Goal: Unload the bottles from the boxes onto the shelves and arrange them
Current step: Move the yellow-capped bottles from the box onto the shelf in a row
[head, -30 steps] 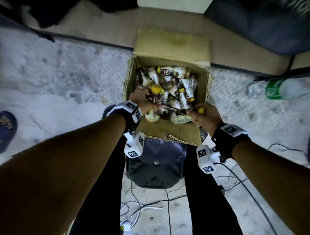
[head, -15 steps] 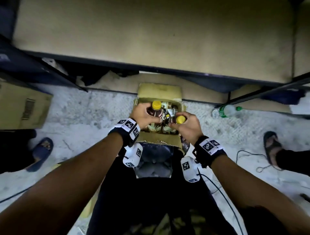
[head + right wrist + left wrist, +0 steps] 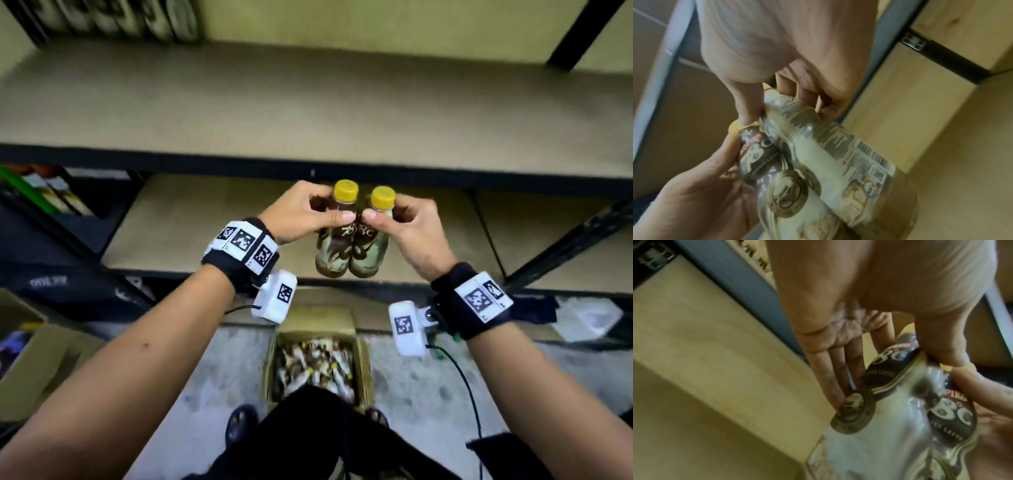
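Shelf (image 3: pixel 308 113) behind, each hand gripping one bottle

Dim yellowish light, motion blur, wide-angle bending at edges

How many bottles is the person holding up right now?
2. The left hand holds one bottle, the right hand holds the other bottle, side by side and touching. More lie in the box below, too blurred to count.
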A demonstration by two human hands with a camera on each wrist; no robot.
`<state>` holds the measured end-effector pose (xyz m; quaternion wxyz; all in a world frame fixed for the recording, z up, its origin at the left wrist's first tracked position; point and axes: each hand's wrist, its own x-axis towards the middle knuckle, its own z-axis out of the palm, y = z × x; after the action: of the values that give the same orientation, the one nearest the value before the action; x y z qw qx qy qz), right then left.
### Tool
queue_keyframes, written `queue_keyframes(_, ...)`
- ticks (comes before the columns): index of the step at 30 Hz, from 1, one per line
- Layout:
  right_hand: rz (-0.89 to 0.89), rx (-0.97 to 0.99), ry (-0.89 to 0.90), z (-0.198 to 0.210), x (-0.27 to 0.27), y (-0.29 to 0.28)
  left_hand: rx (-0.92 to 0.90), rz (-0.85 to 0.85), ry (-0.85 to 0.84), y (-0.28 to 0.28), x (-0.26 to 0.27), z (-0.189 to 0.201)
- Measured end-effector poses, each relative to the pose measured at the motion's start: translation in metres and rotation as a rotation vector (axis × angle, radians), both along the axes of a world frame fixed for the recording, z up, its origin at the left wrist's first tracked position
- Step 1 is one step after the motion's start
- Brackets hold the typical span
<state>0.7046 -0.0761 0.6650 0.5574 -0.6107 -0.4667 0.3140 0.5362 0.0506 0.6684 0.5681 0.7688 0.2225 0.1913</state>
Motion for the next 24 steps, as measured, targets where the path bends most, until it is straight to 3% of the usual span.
queue_keyframes(5, 0.051, 0.217, -0.110, 0.083, 0.017, 0.031, 0.172, 0.072, -0.179, 0.026, 0.014, 0.084)
queue_keyframes(9, 0.008, 0.303, -0.165, 0.119, 0.021, 0.068, 0.263, 0.177, -0.220, 0.045, 0.023, 0.123)
queue_keyframes(16, -0.014, 0.127, -0.272, 0.113, 0.036, 0.119, 0.315, 0.388, -0.148, 0.080, 0.036, 0.103)
queue_keyframes(24, 0.272, -0.067, -0.423, 0.123, 0.063, 0.129, 0.294, 0.410, 0.077, 0.092, 0.029, 0.117)
